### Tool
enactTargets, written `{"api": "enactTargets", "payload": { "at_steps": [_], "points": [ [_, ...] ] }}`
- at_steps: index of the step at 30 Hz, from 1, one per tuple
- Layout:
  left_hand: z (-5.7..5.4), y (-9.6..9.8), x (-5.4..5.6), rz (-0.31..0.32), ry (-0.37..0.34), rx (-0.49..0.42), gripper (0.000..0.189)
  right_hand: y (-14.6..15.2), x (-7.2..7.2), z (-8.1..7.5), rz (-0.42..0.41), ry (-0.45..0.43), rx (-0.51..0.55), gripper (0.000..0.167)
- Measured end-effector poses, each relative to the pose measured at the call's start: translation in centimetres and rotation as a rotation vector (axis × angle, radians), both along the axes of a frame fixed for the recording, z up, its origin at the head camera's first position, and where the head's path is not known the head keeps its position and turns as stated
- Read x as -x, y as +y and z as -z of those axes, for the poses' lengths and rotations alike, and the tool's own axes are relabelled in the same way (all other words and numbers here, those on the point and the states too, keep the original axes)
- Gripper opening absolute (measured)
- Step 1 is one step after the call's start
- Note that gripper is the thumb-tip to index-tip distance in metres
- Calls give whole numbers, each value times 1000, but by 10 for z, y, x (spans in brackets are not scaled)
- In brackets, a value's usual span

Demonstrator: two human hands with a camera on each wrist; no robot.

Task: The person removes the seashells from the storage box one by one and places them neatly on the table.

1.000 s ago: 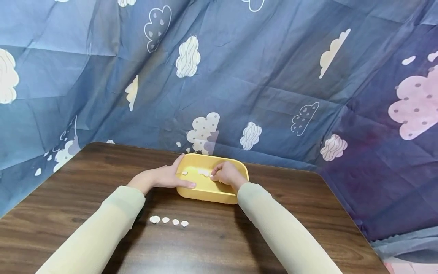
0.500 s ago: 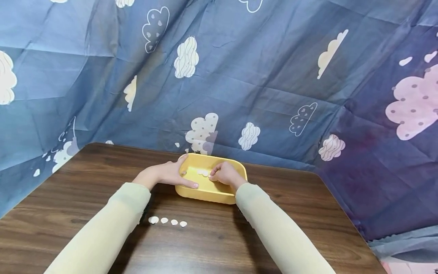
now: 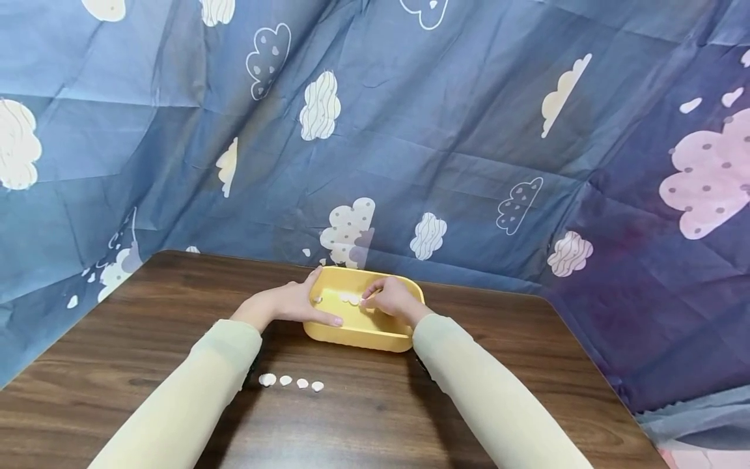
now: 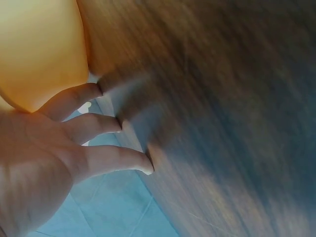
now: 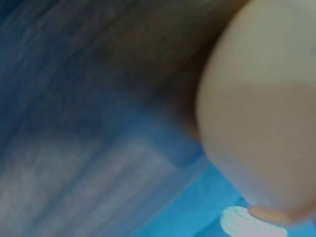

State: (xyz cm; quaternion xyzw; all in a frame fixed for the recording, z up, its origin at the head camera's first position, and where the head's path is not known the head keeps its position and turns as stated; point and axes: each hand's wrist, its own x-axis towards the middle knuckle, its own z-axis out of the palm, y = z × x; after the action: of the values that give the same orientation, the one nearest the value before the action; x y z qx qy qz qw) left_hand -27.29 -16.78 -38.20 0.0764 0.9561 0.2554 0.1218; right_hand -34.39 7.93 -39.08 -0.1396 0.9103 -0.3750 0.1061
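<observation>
A yellow rectangular tray [image 3: 357, 337] stands on the table toward its back. My left hand [image 3: 293, 303] spans the tray's left end with fingers spread, thumb along the front side; in the left wrist view, three of its fingers [image 4: 94, 127] reach straight down beside the tray, tips at the table. My right hand [image 3: 391, 301] reaches inside, thumb and index fingertips pinching a small white shell [image 3: 362, 301]. Left of those fingertips lie more small white shells [image 3: 350, 299] in a row on the tray floor. Another shell [image 3: 318, 300] lies near my left hand.
In front of the tray, several white shells [image 3: 285, 380] lie in a row on the brown wooden table [image 3: 363, 417]. A blue curtain [image 3: 387, 163] with cloud prints hangs along the table's back and sides.
The right hand stays at the same spot in the tray, fingertips at a shell. The left hand has slid slightly along the tray's left end, its thumb a little further right. The view shifts slightly.
</observation>
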Motion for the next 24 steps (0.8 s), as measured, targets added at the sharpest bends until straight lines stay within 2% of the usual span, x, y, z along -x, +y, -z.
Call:
{"api": "enactTargets", "payload": {
  "at_steps": [3, 6, 13, 19, 24],
  "points": [
    [2, 1, -1, -1, -4, 7, 149, 4, -10, -13, -47, 58, -11, 11],
    [2, 2, 0, -7, -6, 12, 150, 8, -19, -26, -67, 76, 24, 11],
    [-1, -1, 1, -6, -3, 11, 151, 15, -50, -47, -130, 68, 121, 13],
    [-1, -2, 1, -3, 6, 5, 149, 16, -83, -49, -200, 72, 198, 16],
    [1, -2, -1, -7, 7, -10, 148, 12, -112, -39, -297, 136, 159, 11]
  ]
}}
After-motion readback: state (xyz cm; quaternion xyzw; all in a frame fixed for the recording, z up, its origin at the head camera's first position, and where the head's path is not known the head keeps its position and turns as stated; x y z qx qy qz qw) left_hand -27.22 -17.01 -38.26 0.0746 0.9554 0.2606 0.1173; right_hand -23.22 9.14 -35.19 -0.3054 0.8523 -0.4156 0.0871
